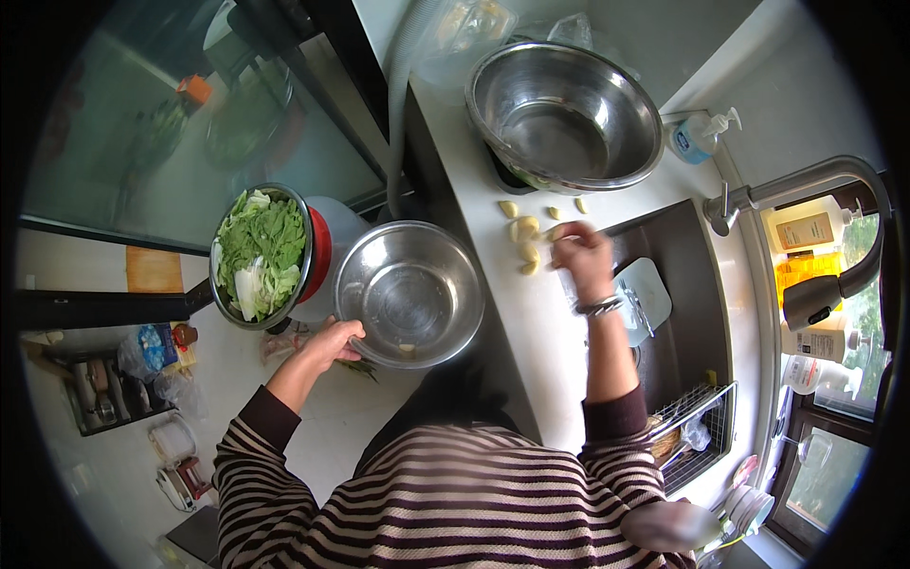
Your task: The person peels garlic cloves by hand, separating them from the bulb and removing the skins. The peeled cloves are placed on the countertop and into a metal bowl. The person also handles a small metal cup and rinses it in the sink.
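Note:
My left hand (332, 344) grips the rim of a stainless steel bowl (409, 270), held beside the counter edge. One pale garlic clove (407, 348) rests inside that bowl, near its lower side. Over the white counter (512, 313), my right hand (584, 257) is blurred, its fingers bent at a group of peeled garlic cloves (525, 229). One clove (552, 234) shows right at its fingertips; whether they pinch it is unclear. Smaller cloves (554, 213) lie a little farther back on the counter.
Behind the garlic stands a large steel basin (565, 117). To the right, a sink (686, 284) holds a pale tray (650, 295) and a wire basket (700, 427), under a faucet (817, 299). Leafy greens fill a bowl (263, 256) at left. A soap pump bottle (697, 139) stands by the basin.

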A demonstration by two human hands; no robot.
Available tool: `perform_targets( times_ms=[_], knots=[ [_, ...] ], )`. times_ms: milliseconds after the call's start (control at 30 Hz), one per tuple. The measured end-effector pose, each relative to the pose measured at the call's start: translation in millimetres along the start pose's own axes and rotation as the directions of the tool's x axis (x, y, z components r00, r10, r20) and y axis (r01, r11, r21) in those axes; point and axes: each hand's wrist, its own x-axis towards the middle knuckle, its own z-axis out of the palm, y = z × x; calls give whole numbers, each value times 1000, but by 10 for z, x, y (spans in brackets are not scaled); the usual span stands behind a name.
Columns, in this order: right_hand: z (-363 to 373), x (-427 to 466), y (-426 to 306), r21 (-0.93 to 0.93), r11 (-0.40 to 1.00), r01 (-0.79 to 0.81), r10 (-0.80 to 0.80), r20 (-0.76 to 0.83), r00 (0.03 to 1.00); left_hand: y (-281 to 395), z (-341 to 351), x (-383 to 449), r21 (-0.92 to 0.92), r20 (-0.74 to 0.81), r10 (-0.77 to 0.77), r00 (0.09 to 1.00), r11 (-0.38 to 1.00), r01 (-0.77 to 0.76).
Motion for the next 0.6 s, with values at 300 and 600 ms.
perform_targets(
  times_ms=[300,600],
  knots=[
    [873,-450,150,-396,764,509,-415,302,858,-36,62,40,-15,-148,22,989,1000,-24],
    [158,297,128,-822,499,275,-564,-68,823,324,56,45,93,-44,68,997,994,-64]
  ],
)
